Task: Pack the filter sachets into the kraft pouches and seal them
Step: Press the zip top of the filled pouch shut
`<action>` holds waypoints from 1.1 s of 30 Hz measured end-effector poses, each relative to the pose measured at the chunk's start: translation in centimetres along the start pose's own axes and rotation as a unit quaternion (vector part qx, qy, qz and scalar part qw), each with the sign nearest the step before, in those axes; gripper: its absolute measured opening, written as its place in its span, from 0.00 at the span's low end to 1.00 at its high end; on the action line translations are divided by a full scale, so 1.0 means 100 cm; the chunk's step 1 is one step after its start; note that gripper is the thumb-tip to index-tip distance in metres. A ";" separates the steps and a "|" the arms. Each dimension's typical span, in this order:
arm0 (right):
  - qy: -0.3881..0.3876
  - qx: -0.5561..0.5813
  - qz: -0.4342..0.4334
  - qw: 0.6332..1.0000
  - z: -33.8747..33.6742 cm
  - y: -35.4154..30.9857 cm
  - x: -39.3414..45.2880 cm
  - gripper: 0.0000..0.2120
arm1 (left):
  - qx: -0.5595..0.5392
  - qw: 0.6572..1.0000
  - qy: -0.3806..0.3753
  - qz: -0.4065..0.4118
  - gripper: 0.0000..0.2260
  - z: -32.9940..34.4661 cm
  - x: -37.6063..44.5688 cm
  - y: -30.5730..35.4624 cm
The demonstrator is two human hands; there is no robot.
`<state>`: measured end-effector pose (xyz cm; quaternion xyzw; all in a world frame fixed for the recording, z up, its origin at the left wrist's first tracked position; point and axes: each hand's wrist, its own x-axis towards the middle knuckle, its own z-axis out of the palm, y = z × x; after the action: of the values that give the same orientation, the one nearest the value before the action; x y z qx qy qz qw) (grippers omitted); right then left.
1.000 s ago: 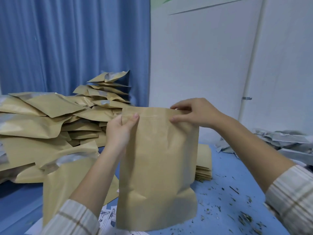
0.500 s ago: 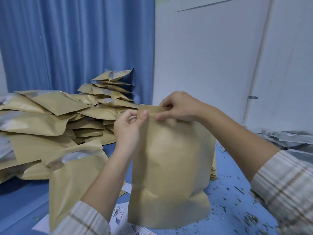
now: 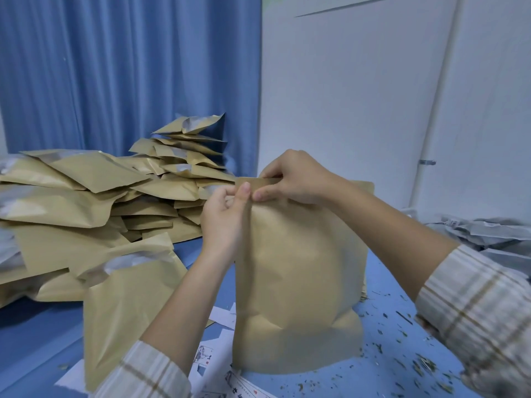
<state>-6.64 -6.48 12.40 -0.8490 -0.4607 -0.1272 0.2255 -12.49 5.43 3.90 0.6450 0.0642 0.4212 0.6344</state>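
Both hands meet at the top left corner of a standing kraft pouch (image 3: 298, 271). From the head camera, the left hand (image 3: 227, 216) pinches the strip near that corner, thumb up, while the right hand (image 3: 296, 179) curls over the top edge, pinching it just beside. The pouch stands upright on the blue table (image 3: 402, 366), bulging as if filled. Risk: uneven pressing could leave the seal gapped; tugging could tip the pouch toward the piled pouches (image 3: 94, 202) at left.
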 end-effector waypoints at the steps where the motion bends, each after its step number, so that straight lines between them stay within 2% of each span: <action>1: -0.009 -0.007 0.004 1.000 -0.002 0.002 0.000 0.13 | 0.007 1.000 0.001 0.021 0.11 0.000 0.000 0.000; 6: 0.021 -0.033 -0.007 0.999 -0.004 0.005 -0.002 0.14 | 0.008 0.999 0.008 0.037 0.12 0.000 0.000 -0.001; 10: 0.009 -0.014 -0.007 1.000 -0.005 0.007 -0.005 0.14 | -0.030 0.997 -0.074 0.012 0.10 -0.008 0.000 0.003; 13: -0.010 -0.032 0.013 0.999 -0.015 0.015 -0.009 0.13 | -0.003 0.999 -0.029 0.034 0.12 -0.010 0.002 0.003; 17: 0.015 -0.046 -0.006 0.999 -0.014 0.018 -0.009 0.10 | -0.026 0.999 -0.005 0.038 0.17 -0.007 0.000 0.001; 19: 0.003 -0.050 -0.007 0.999 -0.013 0.019 -0.010 0.11 | -0.048 0.998 -0.018 0.027 0.14 -0.008 -0.003 0.001; 22: 0.000 -0.028 -0.020 0.999 -0.012 0.022 -0.014 0.09 | -0.057 0.994 -0.093 -0.005 0.03 -0.008 -0.006 0.007; 26: -0.022 -0.036 -0.002 0.999 -0.023 0.024 -0.015 0.10 | 0.000 0.999 -0.037 0.000 0.06 -0.005 -0.001 0.010; 29: -0.047 -0.070 0.009 0.996 -0.034 0.030 -0.016 0.08 | -0.009 1.000 -0.025 0.005 0.07 -0.003 -0.003 0.010; 33: -0.044 -0.137 -0.005 0.990 -0.035 0.033 -0.016 0.13 | -0.047 0.999 -0.021 -0.019 0.06 0.005 -0.008 0.009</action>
<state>-4.78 -10.94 13.87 -0.8742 -0.4527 -0.1530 0.0859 -13.10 4.35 4.42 0.6219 0.0430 0.3983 0.6728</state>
